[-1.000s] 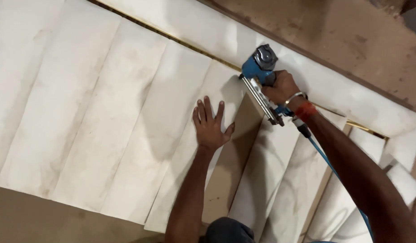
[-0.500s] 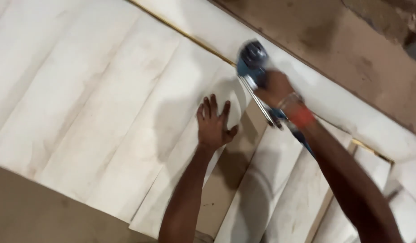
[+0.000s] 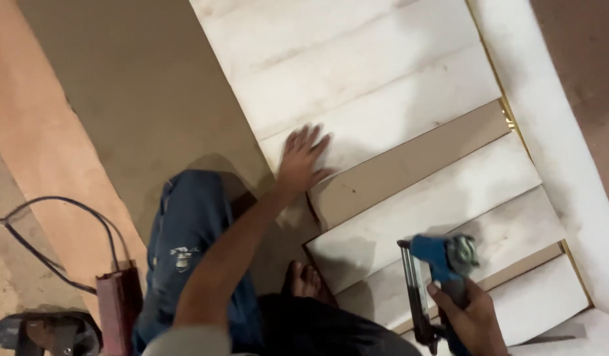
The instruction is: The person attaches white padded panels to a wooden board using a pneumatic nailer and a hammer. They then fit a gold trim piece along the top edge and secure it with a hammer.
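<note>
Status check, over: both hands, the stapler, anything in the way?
Left hand flat on white strip, open. Right hand in grip on blue stapler, off the strips. Bare foot by panel edge.

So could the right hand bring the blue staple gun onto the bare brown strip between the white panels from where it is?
Probably yes. The right hand holds the blue staple gun over the white panels, and nothing lies between it and the bare brown strip; the left hand rests at the strip's near end.
</note>
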